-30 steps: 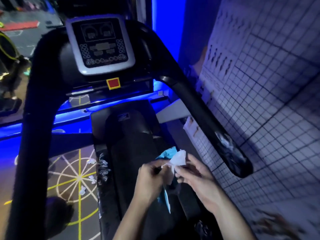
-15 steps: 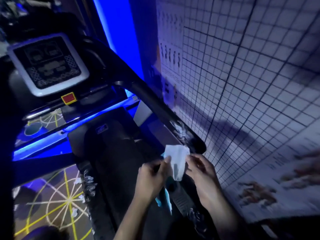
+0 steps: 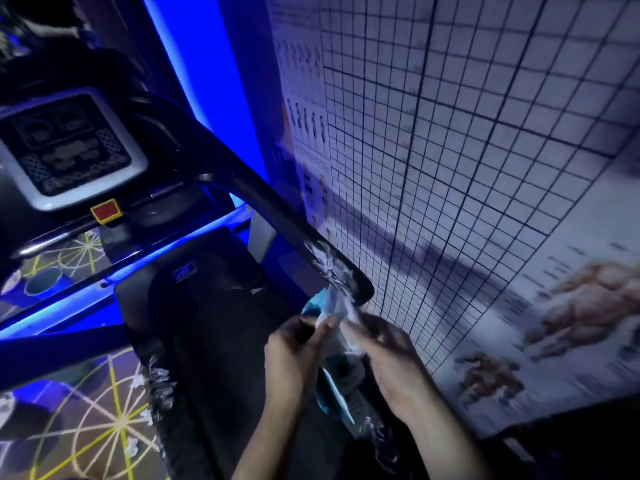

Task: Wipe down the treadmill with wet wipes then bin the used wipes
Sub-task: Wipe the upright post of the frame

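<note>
Left hand [image 3: 294, 351]: thumb and forefinger tips closed in a pinch on one edge of a white wet wipe [image 3: 337, 306]; the other fingers are curled in behind. Right hand [image 3: 391, 355]: motion-blurred, fingers bent inward and meeting the wipe's opposite edge. It reads as a hold on the wipe, but how the single fingers lie cannot be told.

The wipe stands up between the two hands. Its top is crumpled and reaches just under the tip of the handrail [image 3: 284, 216].

A blue wipe packet [image 3: 329, 386] shows above and below the left hand's fingers, between the two hands. Which hand carries it is hidden.

Both hands are over the right edge of the treadmill belt [image 3: 221, 341], toward its near end. The right handrail is black and runs down from the console [image 3: 65, 150] to end just above the hands. There are white smears [image 3: 329, 265] on its last stretch. More white flecks lie along the belt's left side rail [image 3: 159, 382].

A red stop button [image 3: 105, 211] sits on the console's lower edge.

Right of the treadmill and close to the handrail tip is a wall sheet ruled in a grid [image 3: 485, 133]. A muscle chart [image 3: 571, 323] sits at the sheet's lower right. Left of the treadmill is carpet with yellow lines [image 3: 86, 427], under blue light.
</note>
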